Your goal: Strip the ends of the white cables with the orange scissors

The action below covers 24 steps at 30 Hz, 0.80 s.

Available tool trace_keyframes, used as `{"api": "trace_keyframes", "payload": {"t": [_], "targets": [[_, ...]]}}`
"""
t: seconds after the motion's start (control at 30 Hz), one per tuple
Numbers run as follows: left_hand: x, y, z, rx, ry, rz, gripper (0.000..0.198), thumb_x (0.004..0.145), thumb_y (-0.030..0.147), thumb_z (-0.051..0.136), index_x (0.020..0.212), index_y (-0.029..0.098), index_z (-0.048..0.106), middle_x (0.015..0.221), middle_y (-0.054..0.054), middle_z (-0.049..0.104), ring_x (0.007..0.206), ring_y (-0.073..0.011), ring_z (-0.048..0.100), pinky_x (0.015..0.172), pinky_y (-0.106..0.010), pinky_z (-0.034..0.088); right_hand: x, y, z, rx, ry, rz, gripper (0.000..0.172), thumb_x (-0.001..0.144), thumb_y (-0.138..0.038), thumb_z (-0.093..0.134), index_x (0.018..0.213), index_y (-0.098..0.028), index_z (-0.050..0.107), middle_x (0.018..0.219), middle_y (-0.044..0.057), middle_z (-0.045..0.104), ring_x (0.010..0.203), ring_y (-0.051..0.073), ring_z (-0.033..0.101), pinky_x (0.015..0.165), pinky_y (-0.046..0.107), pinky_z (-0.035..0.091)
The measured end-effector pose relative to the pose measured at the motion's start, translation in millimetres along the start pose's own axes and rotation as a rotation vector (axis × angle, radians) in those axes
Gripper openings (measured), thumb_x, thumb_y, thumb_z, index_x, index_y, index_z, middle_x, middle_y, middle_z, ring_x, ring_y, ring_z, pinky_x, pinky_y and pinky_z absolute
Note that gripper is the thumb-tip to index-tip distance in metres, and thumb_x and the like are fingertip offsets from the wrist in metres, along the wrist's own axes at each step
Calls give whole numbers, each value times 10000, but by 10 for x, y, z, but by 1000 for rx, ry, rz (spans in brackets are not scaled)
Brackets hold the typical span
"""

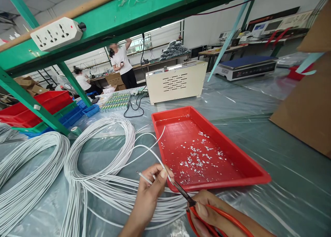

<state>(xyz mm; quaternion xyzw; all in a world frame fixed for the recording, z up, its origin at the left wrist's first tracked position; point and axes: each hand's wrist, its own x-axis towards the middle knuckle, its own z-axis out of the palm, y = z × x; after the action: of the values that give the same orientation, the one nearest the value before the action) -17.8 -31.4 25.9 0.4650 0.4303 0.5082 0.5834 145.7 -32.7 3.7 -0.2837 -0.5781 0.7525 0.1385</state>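
Note:
Between thumb and fingers, my left hand (152, 185) pinches a white cable (147, 148) near its end. My right hand (207, 213) is closed around a pair of pliers (227, 216) with orange-red handles and slim dark jaws. The jaws' tip meets the cable end just right of my left thumb; whether they bite it cannot be seen. Coils of the same white cable (77, 154) lie on the left, with loose strands running under my left hand. Beyond both hands sits a shallow red tray (248, 180), strewn with small silvery scraps (196, 157).
A beige metal box (178, 82) stands behind the tray, with a weighing scale (245, 68) to its right. Stacked bins (38, 109) are at left, cardboard (307, 109) at right. A green shelf beam (108, 23) crosses overhead. Two people (124, 64) are in the background.

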Motion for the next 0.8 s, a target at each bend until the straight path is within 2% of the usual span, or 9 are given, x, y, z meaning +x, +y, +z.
{"api": "trace_keyframes", "payload": {"t": [0.33, 0.53, 0.63, 0.8], "targets": [[-6, 0, -6, 31, 18, 0, 305, 762, 403, 541, 695, 107, 565, 468, 72, 294, 403, -39, 124, 415, -229, 74, -51, -45, 11, -24, 47, 20, 587, 695, -710, 364, 509, -159, 445, 407, -47, 408, 304, 45, 384, 318, 155, 324], [-9, -39, -47, 45, -7, 3, 270, 793, 370, 518, 723, 115, 575, 460, 80, 237, 415, -49, 130, 420, -230, 84, -64, -48, 30, -8, 80, 42, 564, 701, -696, 383, 551, -158, 460, 421, -50, 414, 302, 46, 356, 313, 162, 296], [-7, -60, -69, 50, -15, 8, 253, 810, 347, 504, 740, 116, 577, 468, 79, 224, 424, -51, 133, 424, -232, 88, -54, 9, 62, 20, 126, -17, 574, 720, -695, 347, 517, -163, 425, 396, -57, 376, 285, 36, 306, 313, 169, 251], [-6, -86, -74, 17, -12, 6, 235, 819, 332, 499, 757, 115, 564, 469, 83, 194, 427, -51, 121, 424, -231, 83, -40, 114, 88, 35, 170, -78, 529, 750, -646, 379, 562, -154, 431, 464, -48, 408, 353, 32, 335, 364, 161, 253]]}}
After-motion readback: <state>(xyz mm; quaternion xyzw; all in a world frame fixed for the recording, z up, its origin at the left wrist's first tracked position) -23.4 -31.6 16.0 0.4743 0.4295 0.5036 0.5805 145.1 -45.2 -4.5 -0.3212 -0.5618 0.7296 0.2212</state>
